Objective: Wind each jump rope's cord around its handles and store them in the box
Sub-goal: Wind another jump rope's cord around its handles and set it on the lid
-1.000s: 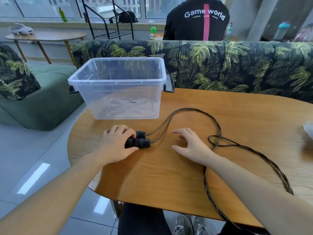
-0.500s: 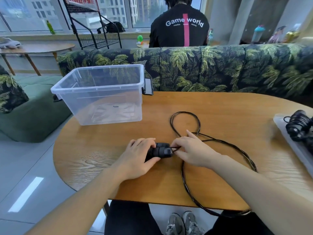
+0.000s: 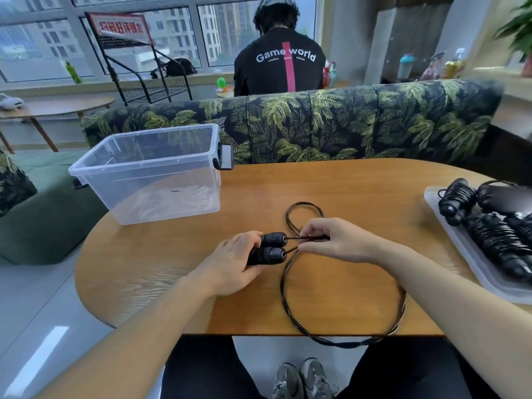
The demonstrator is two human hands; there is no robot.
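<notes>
Mid-frame, the left hand (image 3: 230, 266) grips both handles (image 3: 272, 248), which lie pointing right; the right hand (image 3: 334, 240) pinches the cord (image 3: 290, 279) just beside their tips, nearer the slack.

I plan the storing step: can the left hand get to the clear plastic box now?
Probably yes: the clear plastic box stands open beyond the left hand, with bare wooden table between, though that hand grips the black handles.

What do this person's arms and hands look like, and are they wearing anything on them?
Both forearms are bare, with no sleeves in view. The left hand and right hand wear no gloves, and no rings, watch or wristband can be seen.
</notes>
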